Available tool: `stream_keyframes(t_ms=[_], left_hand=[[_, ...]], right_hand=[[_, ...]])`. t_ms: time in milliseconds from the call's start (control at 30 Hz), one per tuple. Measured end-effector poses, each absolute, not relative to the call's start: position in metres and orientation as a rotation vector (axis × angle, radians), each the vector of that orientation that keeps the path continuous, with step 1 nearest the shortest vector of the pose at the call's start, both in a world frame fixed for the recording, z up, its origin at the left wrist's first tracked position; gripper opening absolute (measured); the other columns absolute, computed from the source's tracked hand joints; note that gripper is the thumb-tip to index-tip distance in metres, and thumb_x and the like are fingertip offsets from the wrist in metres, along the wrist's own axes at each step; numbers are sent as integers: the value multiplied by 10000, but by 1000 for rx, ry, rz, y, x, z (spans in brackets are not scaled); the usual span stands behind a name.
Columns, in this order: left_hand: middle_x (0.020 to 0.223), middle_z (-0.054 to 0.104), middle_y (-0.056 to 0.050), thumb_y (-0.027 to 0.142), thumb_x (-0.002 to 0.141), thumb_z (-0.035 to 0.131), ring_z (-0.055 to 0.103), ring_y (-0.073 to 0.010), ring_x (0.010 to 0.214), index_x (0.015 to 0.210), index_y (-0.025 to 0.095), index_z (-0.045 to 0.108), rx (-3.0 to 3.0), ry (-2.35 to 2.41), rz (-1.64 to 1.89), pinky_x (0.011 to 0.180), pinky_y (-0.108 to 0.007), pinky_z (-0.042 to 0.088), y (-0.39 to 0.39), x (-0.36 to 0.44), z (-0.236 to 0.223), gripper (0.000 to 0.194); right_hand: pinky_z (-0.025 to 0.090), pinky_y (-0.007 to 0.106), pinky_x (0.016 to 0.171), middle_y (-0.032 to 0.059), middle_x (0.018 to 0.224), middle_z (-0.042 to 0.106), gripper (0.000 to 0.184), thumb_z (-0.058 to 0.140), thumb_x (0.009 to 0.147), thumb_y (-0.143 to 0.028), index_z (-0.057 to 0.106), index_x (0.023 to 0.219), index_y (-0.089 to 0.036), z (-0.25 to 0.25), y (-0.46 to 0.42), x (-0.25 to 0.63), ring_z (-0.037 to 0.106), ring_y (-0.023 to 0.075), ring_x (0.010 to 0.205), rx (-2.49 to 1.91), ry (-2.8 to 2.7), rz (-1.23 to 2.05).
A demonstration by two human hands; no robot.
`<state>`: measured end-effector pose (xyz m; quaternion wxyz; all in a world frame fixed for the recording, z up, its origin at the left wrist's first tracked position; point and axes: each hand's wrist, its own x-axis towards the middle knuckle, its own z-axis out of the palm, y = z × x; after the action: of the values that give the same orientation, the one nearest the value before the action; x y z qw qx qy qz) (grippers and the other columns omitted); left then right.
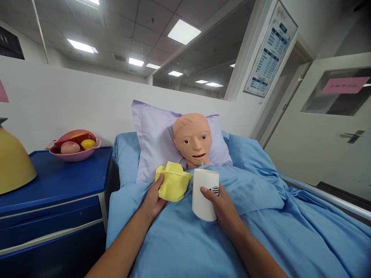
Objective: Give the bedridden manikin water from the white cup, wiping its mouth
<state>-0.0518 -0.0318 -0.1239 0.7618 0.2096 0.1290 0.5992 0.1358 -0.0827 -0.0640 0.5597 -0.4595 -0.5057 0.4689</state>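
Note:
My left hand (153,200) is closed on a folded yellow cloth (173,181), held just below the chin of a training manikin (193,139). My right hand (222,206) grips a white cup (203,193) with a dark mark on its side, upright above the blue blanket (261,231). A thin straw pokes from the cup's top toward the manikin's mouth. The manikin lies in bed, its head on a lilac pillow (153,139), covered to the neck.
A blue bedside cabinet (58,181) stands to the left with a pink bowl of fruit (74,146) and a yellow rounded object (13,162) on it. A metal bed rail (327,199) runs along the right. A door (333,127) is at far right.

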Motion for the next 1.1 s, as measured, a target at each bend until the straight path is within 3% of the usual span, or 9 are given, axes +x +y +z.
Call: stream_keyframes(t_ms=[967, 1100], left_hand=[[1265, 650, -139, 379, 860, 627, 595, -271, 1197, 1324, 123, 506, 485, 281, 1336, 1094, -414, 434, -36, -52, -123, 543], [1273, 647, -133, 229, 807, 694, 597, -285, 1194, 1341, 151, 489, 560, 297, 1355, 1095, -444, 430, -43, -53, -121, 578]], right_hand=[[537, 341, 605, 90, 924, 729, 564, 773, 673, -496, 640, 1124, -185, -68, -80, 138, 683, 269, 783, -1074, -1202, 1105], [534, 340, 600, 85, 910, 725, 557, 772, 664, -497, 640, 1103, -180, -66, -83, 136, 676, 260, 758, -1081, -1198, 1085]])
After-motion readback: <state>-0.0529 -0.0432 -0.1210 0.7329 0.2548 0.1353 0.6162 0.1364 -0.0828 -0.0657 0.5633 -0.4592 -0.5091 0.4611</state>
